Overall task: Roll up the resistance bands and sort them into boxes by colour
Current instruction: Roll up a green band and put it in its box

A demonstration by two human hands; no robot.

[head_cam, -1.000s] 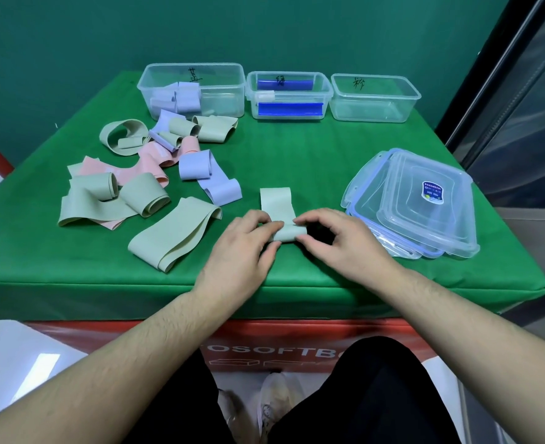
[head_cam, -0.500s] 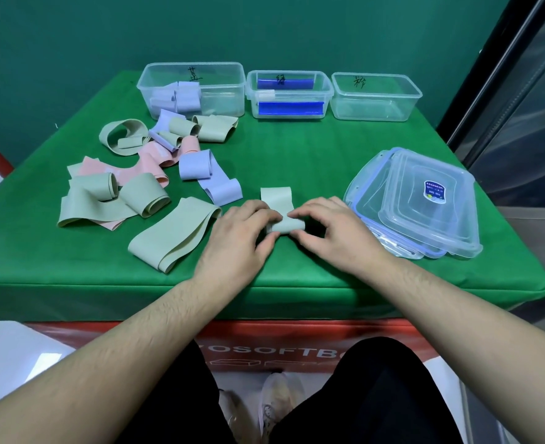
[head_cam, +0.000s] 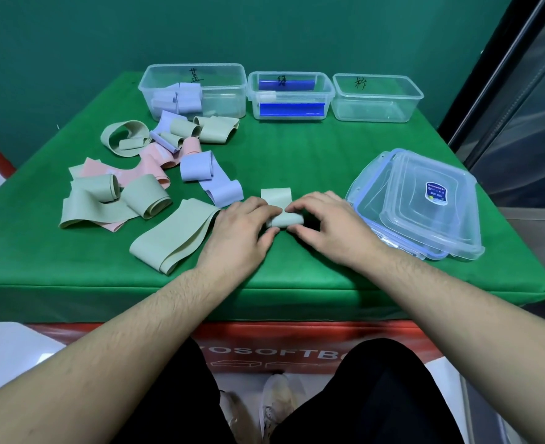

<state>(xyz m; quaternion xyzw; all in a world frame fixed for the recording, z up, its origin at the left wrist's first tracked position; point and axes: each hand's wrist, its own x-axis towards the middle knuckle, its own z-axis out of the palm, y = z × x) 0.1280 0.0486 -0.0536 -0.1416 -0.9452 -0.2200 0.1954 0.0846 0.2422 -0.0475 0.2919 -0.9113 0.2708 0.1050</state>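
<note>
The green band (head_cam: 282, 211) lies at the near middle of the bench (head_cam: 296, 161), part-rolled: a tight roll at its near end, a short flat tail running toward 12 o'clock. The left hand (head_cam: 239, 232) pinches the roll's left end between thumb and curled fingers; the right hand (head_cam: 332, 229) does the same at the right end.

At 9 to 11 o'clock of the roll lies the loose pile of bands (head_cam: 143, 174), green, pink and lilac, some half-curled. At 3 o'clock is a stack of clear lids (head_cam: 425, 203). Along the far edge stand three boxes: the left box (head_cam: 194, 89) holding lilac rolls, the middle box (head_cam: 292, 96), and the right box (head_cam: 376, 97), which looks empty.

The risk, as I judge it: the rubber would likely spring open if either pinch eased, and uneven pressure could skew the roll into a cone.

The handwritten labels are too small to read, so the green box is uncertain. The blue strips in the middle box are hard to identify. The fingertips under the roll are hidden.
</note>
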